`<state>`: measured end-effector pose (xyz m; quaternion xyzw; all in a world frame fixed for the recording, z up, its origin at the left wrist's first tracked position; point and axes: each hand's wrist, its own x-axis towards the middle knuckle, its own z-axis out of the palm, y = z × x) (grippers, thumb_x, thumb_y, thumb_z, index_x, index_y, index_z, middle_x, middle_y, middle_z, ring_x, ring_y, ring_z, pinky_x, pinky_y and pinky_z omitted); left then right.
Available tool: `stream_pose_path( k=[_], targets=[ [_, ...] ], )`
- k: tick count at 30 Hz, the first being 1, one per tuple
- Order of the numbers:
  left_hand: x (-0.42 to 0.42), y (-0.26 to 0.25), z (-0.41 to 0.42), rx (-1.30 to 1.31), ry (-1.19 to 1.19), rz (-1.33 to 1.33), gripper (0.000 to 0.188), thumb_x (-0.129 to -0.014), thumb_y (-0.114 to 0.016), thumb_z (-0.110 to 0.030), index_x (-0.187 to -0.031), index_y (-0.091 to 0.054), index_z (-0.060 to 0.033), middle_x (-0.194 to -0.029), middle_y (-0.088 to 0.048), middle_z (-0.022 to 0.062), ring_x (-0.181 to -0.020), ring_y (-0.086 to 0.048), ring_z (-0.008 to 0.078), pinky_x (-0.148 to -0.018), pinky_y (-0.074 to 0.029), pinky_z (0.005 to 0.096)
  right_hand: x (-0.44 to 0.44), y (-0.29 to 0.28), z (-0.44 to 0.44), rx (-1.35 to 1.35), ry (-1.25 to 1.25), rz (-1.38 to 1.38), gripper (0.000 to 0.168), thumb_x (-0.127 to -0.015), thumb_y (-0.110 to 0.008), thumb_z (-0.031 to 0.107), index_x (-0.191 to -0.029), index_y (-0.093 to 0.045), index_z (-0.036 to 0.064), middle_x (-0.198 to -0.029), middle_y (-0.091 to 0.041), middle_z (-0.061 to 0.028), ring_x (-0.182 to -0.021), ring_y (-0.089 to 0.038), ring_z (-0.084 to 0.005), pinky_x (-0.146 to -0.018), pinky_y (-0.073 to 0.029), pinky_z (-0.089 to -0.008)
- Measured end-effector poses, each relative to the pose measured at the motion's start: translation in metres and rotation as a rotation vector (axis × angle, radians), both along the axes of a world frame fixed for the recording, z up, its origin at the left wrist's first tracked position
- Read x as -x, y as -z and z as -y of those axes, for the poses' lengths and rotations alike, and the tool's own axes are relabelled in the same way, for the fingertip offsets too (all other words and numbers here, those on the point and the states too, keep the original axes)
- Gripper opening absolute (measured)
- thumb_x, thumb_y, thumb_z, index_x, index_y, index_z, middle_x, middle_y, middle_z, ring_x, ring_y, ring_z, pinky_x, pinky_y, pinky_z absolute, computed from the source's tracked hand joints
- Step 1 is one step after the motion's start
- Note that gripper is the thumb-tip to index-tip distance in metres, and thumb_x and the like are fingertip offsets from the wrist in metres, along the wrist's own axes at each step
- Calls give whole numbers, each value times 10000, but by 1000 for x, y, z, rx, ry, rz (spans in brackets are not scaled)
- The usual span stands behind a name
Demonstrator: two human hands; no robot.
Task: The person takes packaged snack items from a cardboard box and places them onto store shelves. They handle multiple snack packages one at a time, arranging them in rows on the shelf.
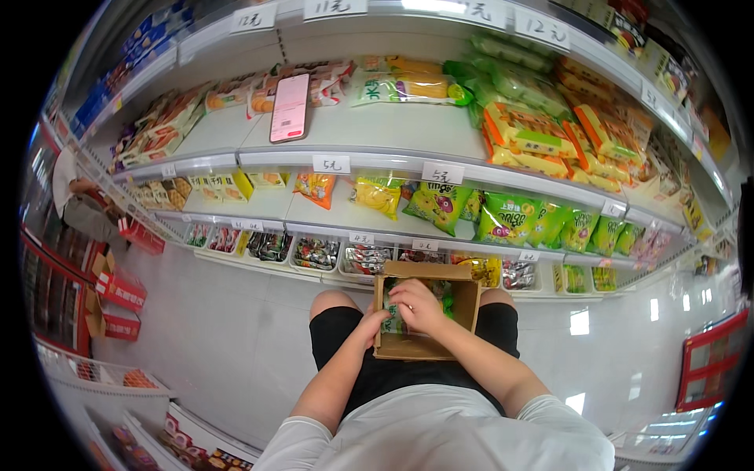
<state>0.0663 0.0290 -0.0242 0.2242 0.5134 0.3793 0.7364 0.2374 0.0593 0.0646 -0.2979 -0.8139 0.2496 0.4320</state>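
Observation:
An opened cardboard box [468, 306] rests on my lap, with one flap folded out toward the shelves. Packets in green, clear and printed wrapping [390, 321] lie inside it. My left hand [372, 325] grips the box's left wall, its thumb over the inner edge beside a packet. Inside the box, my right hand [417, 307] is over the packets with its fingers curled. Whether those fingers pinch a wrapper cannot be made out, and the hand hides part of the contents.
Ahead, a shelf [377, 129] carries bagged pastries [412, 88] and a phone [290, 109] propped upright. Below are green snack bags [509, 218] and white bins [316, 253] of small wrapped goods. Red cartons [121, 291] stand on the floor at left, near another person [88, 200].

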Motion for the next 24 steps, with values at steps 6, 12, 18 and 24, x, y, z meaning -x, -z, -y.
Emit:
stream_pose_path(
  k=[6, 12, 18, 24],
  targets=[
    [3, -10, 2, 40, 3, 11, 696, -819, -533, -47, -1466, -281, -98, -1255, -518, 164, -1099, -560, 300, -872, -512, 424, 22, -185, -69, -516, 16, -215, 204, -679, -552, -76, -818, -643, 43, -882, -653, -106, -833, -608, -302, -761, -489, -408],
    [7, 17, -3, -22, -7, -18, 720, -802, -560, -77, -1467, -284, -96, -1234, -525, 167, -1092, -553, 294, -885, -494, 406, 45, -257, -201, -441, 456, 88, 270, -823, -588, 197, -1056, -670, 90, -1138, -626, -151, -1137, -542, -339, -976, -427, -447],
    [11, 20, -5, -4, 12, -8, 683, -804, -576, -74, -1442, -334, -83, -1234, -546, 148, -1117, -554, 276, -889, -497, 393, 22, -248, -284, -414, 768, 479, 487, -783, -624, 262, -1245, -588, 110, -1263, -568, -141, -1249, -476, -340, -1032, -348, -589],
    [9, 18, -2, 3, 23, 39, 677, -801, -567, -51, -1437, -338, -88, -1231, -547, 145, -1114, -564, 271, -885, -509, 399, 36, -268, -255, -217, 818, 845, 515, -758, -644, 354, -1203, -625, 95, -1268, -587, -146, -1233, -510, -312, -1019, -391, -550]
  ],
)
